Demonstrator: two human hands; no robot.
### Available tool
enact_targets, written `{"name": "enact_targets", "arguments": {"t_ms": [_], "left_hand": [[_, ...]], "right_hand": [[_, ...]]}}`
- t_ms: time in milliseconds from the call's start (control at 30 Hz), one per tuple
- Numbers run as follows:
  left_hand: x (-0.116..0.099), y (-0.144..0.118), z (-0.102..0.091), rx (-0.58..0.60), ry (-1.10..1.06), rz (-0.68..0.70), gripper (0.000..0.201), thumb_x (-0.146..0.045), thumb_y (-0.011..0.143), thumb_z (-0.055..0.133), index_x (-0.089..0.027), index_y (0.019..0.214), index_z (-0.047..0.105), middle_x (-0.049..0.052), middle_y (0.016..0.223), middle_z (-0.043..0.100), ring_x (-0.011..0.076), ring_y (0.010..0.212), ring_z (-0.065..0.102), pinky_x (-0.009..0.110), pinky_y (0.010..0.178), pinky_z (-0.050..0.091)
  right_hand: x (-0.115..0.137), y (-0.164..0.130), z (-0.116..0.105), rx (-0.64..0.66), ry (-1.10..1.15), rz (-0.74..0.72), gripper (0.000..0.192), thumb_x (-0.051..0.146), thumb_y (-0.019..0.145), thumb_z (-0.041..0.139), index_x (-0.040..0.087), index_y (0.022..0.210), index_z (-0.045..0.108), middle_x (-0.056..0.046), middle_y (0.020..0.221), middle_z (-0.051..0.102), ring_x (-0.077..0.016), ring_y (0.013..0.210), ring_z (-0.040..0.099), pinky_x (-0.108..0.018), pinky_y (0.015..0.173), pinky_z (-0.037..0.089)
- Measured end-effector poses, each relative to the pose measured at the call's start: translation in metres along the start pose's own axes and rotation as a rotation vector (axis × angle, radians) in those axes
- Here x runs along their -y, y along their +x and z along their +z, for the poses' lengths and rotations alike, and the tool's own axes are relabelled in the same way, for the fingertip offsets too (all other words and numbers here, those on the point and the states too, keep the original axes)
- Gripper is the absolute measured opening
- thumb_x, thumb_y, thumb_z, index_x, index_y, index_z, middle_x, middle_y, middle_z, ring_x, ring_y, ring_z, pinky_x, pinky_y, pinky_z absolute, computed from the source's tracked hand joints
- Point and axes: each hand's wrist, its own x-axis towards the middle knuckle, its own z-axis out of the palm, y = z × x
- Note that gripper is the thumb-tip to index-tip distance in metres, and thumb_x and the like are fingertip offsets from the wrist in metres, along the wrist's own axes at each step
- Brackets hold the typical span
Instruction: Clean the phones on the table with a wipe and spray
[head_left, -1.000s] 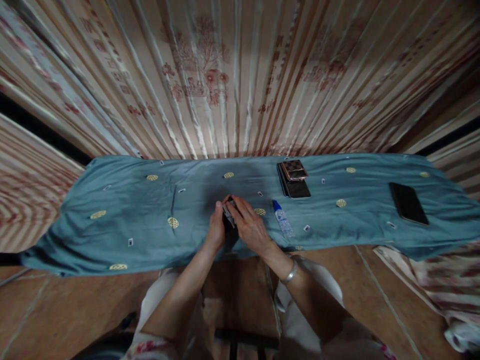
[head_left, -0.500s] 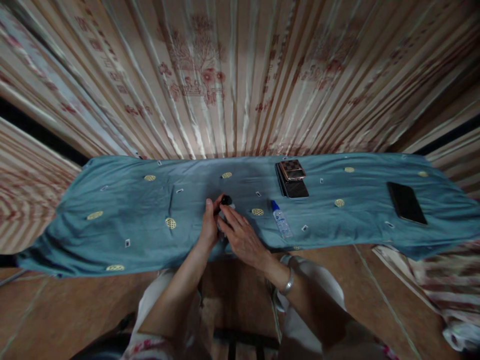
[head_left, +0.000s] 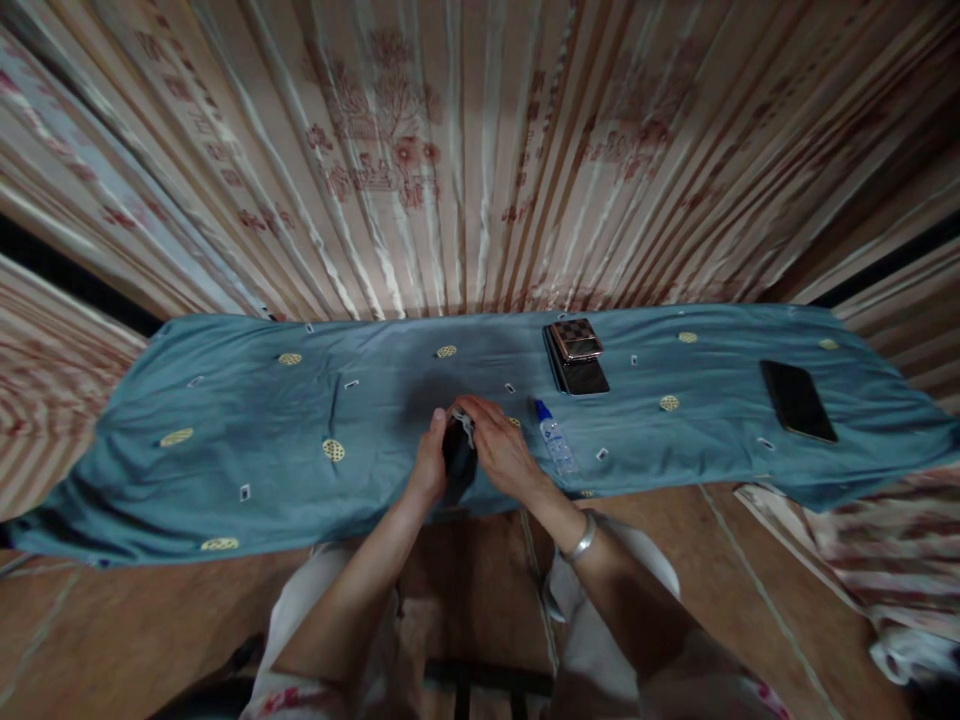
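Head view. Bench draped in a blue patterned cloth, striped curtain behind its far edge.

Left hand: clasped on the left side of a small dark object, at the middle of the bench near its front edge.

Right hand: fingers curled over the same object's top and right side, pinching a pale scrap against it; silver bangle on the wrist.

Small blue-capped bottle: lying flat just right of the right hand.

Stacked flat cases: near the far edge, right of centre.

Dark phone: flat, towards the right end.
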Motion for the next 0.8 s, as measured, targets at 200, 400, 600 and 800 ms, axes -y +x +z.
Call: {"name": "enact_targets", "arguments": {"t_ms": [200, 400, 600, 800], "left_hand": [[-0.012, -0.005, 0.0, -0.029, 0.01, -0.088, 0.055, -0.06, 0.068, 0.07, -0.017, 0.101, 0.07, 0.007, 0.087, 0.074, 0.0227, 0.086, 0.069, 0.03, 0.075, 0.051], [-0.021, -0.005, 0.0, -0.023, 0.023, -0.1, 0.051, -0.057, 0.063, 0.074, -0.015, 0.091, 0.069, 0.005, 0.074, 0.07, 0.0175, 0.068, 0.064, 0.026, 0.061, 0.048], [-0.023, -0.005, 0.004, -0.031, 0.044, -0.084, 0.042, -0.044, 0.057, 0.081, -0.018, 0.087, 0.067, -0.001, 0.068, 0.064, 0.0114, 0.056, 0.056, 0.024, 0.056, 0.045], [-0.021, -0.004, 0.005, -0.033, 0.119, -0.017, 0.038, -0.039, 0.053, 0.084, -0.018, 0.081, 0.069, -0.002, 0.073, 0.066, 0.0099, 0.063, 0.056, 0.022, 0.061, 0.044]], "right_hand": [[-0.004, 0.001, -0.003, -0.016, 0.148, 0.107, 0.045, 0.014, 0.091, 0.031, 0.019, 0.132, 0.05, -0.01, 0.125, 0.063, -0.0202, 0.118, 0.057, -0.041, 0.104, 0.045], [-0.01, 0.001, -0.001, -0.011, 0.187, 0.178, 0.04, 0.017, 0.092, 0.034, 0.02, 0.127, 0.054, -0.01, 0.117, 0.066, -0.0217, 0.112, 0.061, -0.04, 0.099, 0.047], [-0.008, 0.002, -0.001, -0.023, 0.19, 0.167, 0.043, 0.015, 0.091, 0.033, 0.021, 0.13, 0.052, -0.008, 0.124, 0.064, -0.0202, 0.119, 0.057, -0.04, 0.103, 0.044], [-0.003, 0.002, -0.005, -0.048, 0.218, 0.122, 0.044, 0.017, 0.092, 0.035, 0.024, 0.131, 0.054, -0.005, 0.129, 0.061, -0.0172, 0.125, 0.053, -0.038, 0.109, 0.039]]}}
